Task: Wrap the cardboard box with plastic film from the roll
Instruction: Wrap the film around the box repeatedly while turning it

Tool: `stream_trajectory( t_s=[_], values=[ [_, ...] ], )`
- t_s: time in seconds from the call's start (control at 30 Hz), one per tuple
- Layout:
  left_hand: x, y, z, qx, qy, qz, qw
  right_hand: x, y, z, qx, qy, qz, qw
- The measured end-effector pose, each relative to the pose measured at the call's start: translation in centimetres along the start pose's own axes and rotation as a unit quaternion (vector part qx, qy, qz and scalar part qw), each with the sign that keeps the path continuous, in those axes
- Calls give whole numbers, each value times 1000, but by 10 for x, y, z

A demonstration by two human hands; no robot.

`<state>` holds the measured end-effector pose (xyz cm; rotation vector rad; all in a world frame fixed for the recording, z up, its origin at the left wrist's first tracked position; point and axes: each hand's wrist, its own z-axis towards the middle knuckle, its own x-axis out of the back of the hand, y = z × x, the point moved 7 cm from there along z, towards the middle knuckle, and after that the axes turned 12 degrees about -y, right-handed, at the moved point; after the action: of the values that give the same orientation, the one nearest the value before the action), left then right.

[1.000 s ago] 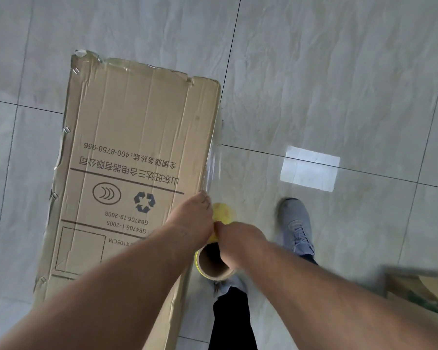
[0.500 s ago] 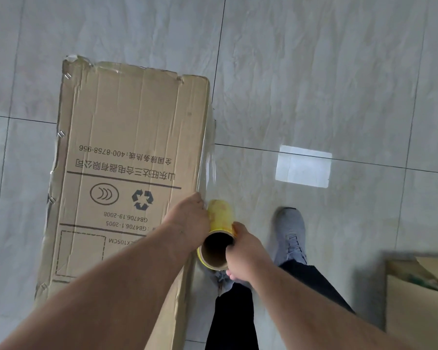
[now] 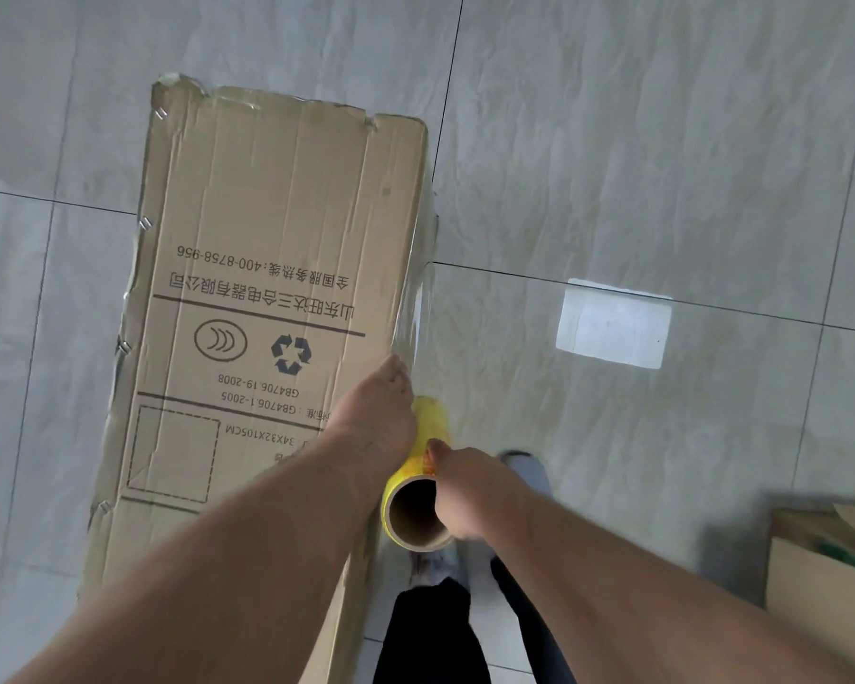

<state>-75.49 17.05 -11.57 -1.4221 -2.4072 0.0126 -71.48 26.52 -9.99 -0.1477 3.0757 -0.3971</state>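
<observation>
A long brown cardboard box with black printing lies on the tiled floor, taking up the left half of the view. Clear plastic film runs along its right edge, down to a yellow film roll with a hollow cardboard core facing me. My left hand is on the left side of the roll against the box edge, and its fingers are hidden. My right hand grips the near end of the roll from the right.
Pale grey floor tiles with dark grout lines spread all around. A bright light patch lies to the right. My grey shoe and dark trousers are below the roll. Another open cardboard box sits at the lower right.
The roll has tipped so its open core faces me more. My right hand slid nearer along the roll to its end. My foot stepped back and the view shifted slightly.
</observation>
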Motion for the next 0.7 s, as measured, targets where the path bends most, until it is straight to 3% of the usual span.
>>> stream_trajectory(
  t_s=[0.17, 0.23, 0.33, 0.43, 0.47, 0.6, 0.7],
  values=[
    [-22, 23, 0, -26, 11, -16, 999, 2, -14, 8, 23, 81, 38, 996],
    [-21, 22, -2, -36, 36, -31, 998, -7, -5, 11, 6, 119, 131, 984],
    [-17, 20, -8, -40, 38, -30, 998, -35, 12, 13, -30, 139, 304, 942],
    [-12, 24, -12, -37, 32, -27, 998, -64, 15, 12, -18, 89, 484, 870],
    [-12, 27, -14, -41, 30, -24, 998, -64, 15, 10, -10, 91, 476, 875],
    [-17, 39, -26, -51, 33, -6, 998, -59, 17, 13, -17, 93, 263, 960],
    [-20, 48, -35, -57, 26, -3, 998, -58, 10, 10, -20, 60, 134, 989]
  ],
)
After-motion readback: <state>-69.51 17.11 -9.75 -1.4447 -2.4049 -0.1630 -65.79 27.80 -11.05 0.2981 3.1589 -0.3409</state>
